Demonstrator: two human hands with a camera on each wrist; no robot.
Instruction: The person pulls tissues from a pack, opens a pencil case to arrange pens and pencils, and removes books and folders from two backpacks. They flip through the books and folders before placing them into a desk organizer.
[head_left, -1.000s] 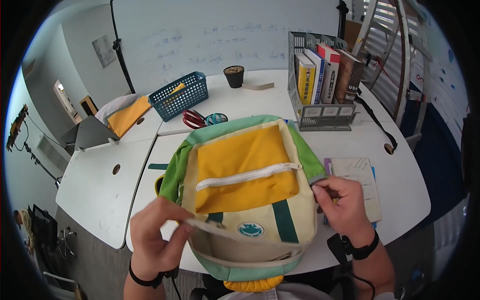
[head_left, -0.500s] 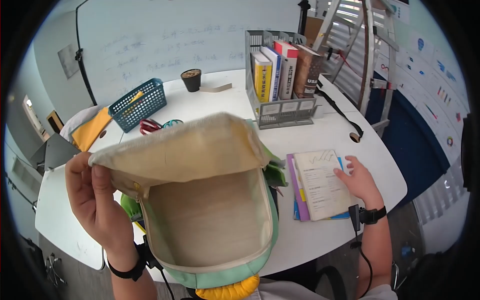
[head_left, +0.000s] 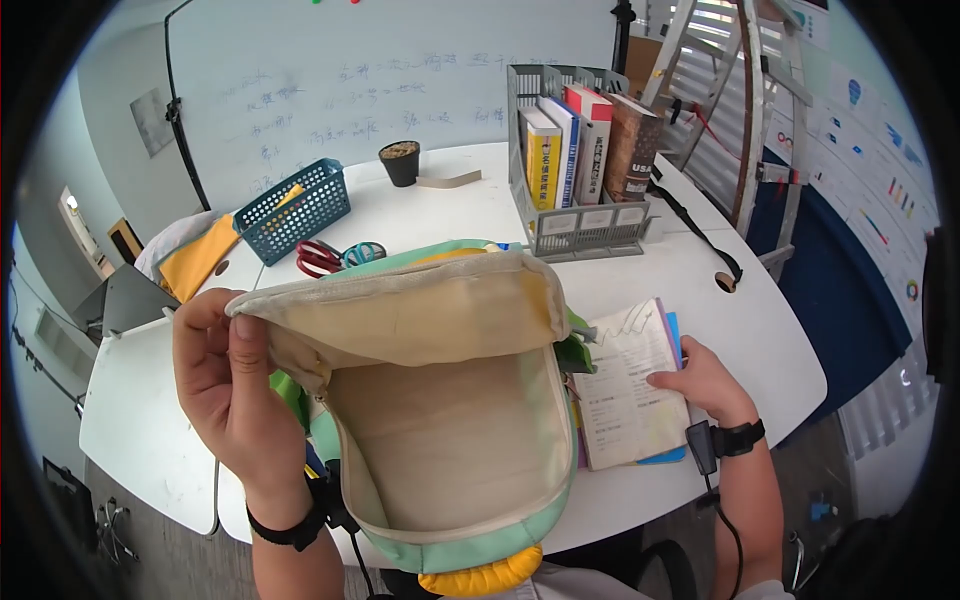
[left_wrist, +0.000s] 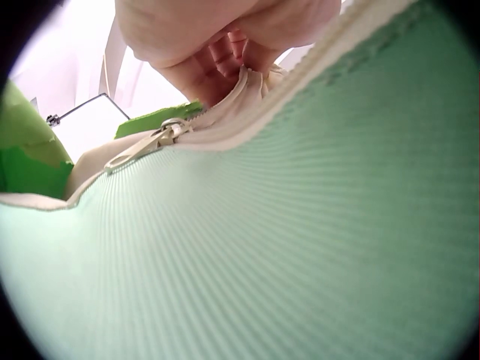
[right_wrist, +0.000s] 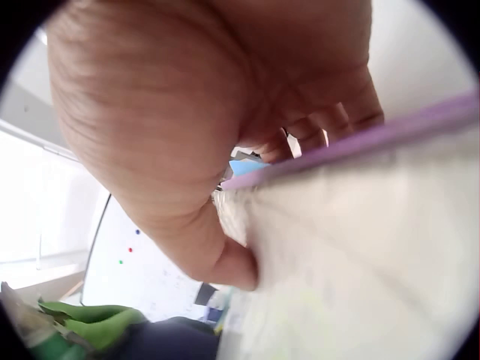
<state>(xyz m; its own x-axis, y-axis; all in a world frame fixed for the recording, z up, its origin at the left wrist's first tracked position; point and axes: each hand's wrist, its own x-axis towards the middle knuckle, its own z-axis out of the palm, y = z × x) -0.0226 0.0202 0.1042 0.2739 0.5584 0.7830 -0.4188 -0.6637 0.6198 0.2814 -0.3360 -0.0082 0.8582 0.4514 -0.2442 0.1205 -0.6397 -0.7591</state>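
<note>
A mint and cream backpack (head_left: 450, 440) lies with its main compartment unzipped, and bare lining shows inside. My left hand (head_left: 240, 400) pinches the corner of its raised flap (head_left: 430, 310) between thumb and fingers. The zipper pull (left_wrist: 139, 152) hangs by the opening in the left wrist view. Right of the bag, my right hand (head_left: 712, 384) grips a small stack of notebooks (head_left: 630, 410) at its right edge. The thumb lies on the worn, pale top one; the other fingers go behind a purple cover (right_wrist: 352, 154) in the right wrist view. A blue cover (head_left: 664, 456) shows beneath.
Behind the bag are scissors (head_left: 318, 258), a teal basket (head_left: 292, 215) and a small black pot (head_left: 400, 165). A grey file rack (head_left: 590, 238) with several books stands at the back right. A black strap (head_left: 700, 232) trails over the white table's (head_left: 760, 340) right side.
My left hand has lifted the flap, exposing the compartment. My right hand has left the bag's side, moved onto the notebooks and taken hold of them; the stack has turned and tilted slightly.
</note>
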